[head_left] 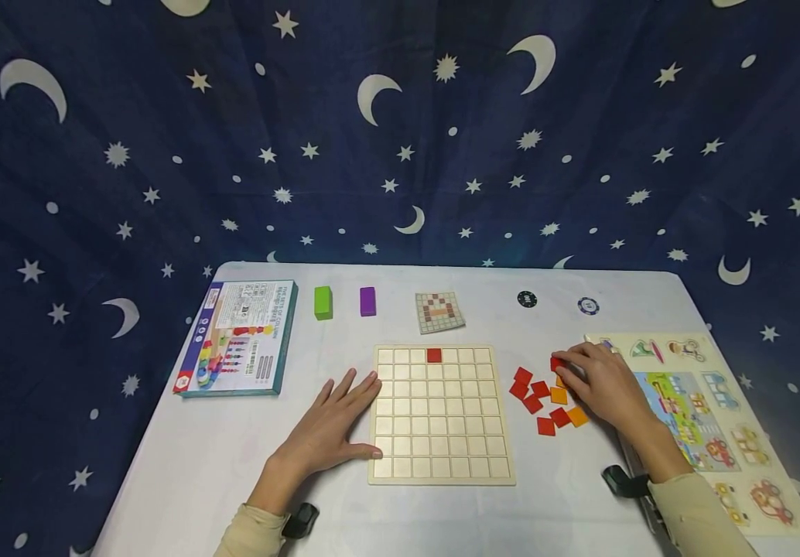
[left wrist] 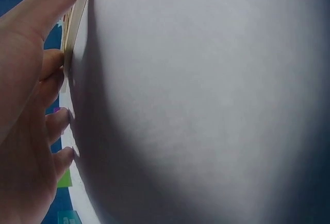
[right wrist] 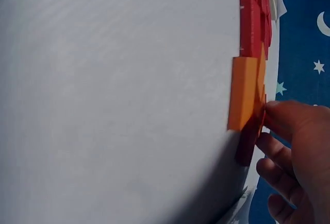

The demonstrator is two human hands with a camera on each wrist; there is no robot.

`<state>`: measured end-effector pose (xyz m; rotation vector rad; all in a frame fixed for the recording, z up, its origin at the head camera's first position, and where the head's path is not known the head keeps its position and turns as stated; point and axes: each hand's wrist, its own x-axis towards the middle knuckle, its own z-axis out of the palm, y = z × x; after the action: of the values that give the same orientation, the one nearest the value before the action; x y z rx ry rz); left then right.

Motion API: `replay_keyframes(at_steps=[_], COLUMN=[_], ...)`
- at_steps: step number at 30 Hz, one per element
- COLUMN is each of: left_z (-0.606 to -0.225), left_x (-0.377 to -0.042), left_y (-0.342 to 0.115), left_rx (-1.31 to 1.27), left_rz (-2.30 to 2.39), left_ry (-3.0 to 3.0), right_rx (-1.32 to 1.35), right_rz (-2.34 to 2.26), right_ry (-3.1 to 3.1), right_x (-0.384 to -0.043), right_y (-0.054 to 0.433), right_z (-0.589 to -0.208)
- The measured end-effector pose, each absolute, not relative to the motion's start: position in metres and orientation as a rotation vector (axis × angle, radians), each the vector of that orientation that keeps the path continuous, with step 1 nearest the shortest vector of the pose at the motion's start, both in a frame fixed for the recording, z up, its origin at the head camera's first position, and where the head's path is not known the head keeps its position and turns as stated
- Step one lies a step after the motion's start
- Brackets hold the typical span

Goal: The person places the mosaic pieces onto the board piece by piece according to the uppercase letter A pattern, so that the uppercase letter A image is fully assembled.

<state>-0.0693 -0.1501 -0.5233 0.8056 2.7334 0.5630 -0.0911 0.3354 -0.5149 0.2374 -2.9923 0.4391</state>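
Note:
A pale wooden grid board (head_left: 442, 480) lies flat on the table, with one red square tile (head_left: 434, 355) in its top row. My left hand (head_left: 326, 425) rests at the board's left edge, fingers spread and straight, thumb on its lower left part. To the right of the board, several red tiles (head_left: 532, 403) and a few orange tiles (head_left: 558, 396) lie loose. Over the far side of this pile, my right hand (head_left: 602, 383) pinches a red tile (head_left: 556, 363) between thumb and fingers. In the right wrist view, an orange tile (right wrist: 242, 94) stands out below the fingertips.
A small pattern card (head_left: 439, 311) lies behind the board. Green (head_left: 323, 303) and purple blocks (head_left: 368, 302) stand left of it, near a boxed game (head_left: 240, 340). Two round chips, one black (head_left: 528, 299), one white-rimmed (head_left: 589, 306), lie back right. A picture puzzle (head_left: 755, 402) lies beneath the right forearm.

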Motion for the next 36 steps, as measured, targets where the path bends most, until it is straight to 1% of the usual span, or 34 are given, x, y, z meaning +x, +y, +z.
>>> replay_keyframes(at_steps=[11, 19, 27, 32, 36], left_z=[-0.522, -0.522, -0.522, -0.522, -0.522], left_x=[-0.069, -0.069, -0.069, -0.07, -0.07], left_y=[-0.15, -0.149, -0.151, -0.15, -0.15], left_rx=[0.814, 0.811, 0.804, 0.804, 0.795], left_rz=[0.575, 0.573, 0.58, 0.581, 0.582], left_ry=[2.736, 2.733, 2.729, 2.725, 2.722], right_rx=[0.155, 0.242, 0.541, 0.666, 0.736], right_rz=[0.324, 0.318, 0.38, 0.399, 0.41], right_ry=[-3.027, -2.955, -2.876, -2.88, -2.888], right_x=[-0.097, -0.104, -0.116, -0.122, -0.125], right_y=[0.326, 0.315, 0.25, 0.21, 0.189], right_z=[-0.51, -0.511, -0.508, -0.508, -0.51])
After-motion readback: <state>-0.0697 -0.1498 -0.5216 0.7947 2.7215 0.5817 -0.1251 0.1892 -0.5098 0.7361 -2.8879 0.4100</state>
